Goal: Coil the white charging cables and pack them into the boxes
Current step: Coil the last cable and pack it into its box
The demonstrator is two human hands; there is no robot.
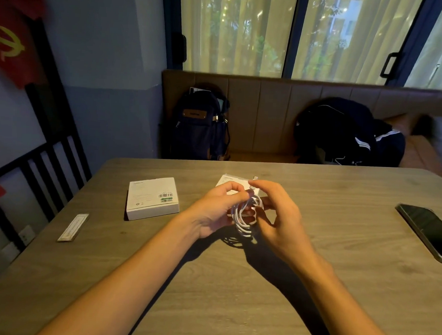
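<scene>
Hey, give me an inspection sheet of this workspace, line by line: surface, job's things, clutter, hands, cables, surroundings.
Surface: wood-grain table, with the hands' shadow on it.
Job's things: closed white box with a barcode label lies left of the hands; second box lies behind the hands, mostly hidden.
Clutter: dark phone lies flat at right; pale flat strip lies near the left edge.
Grippers: left hand and right hand both hold the coil above the table.
Cables: white charging cable, wound in loops between the hands.
Surroundings: dark backpack and dark jacket on a padded bench; curtained window behind; dark chair at left.
</scene>
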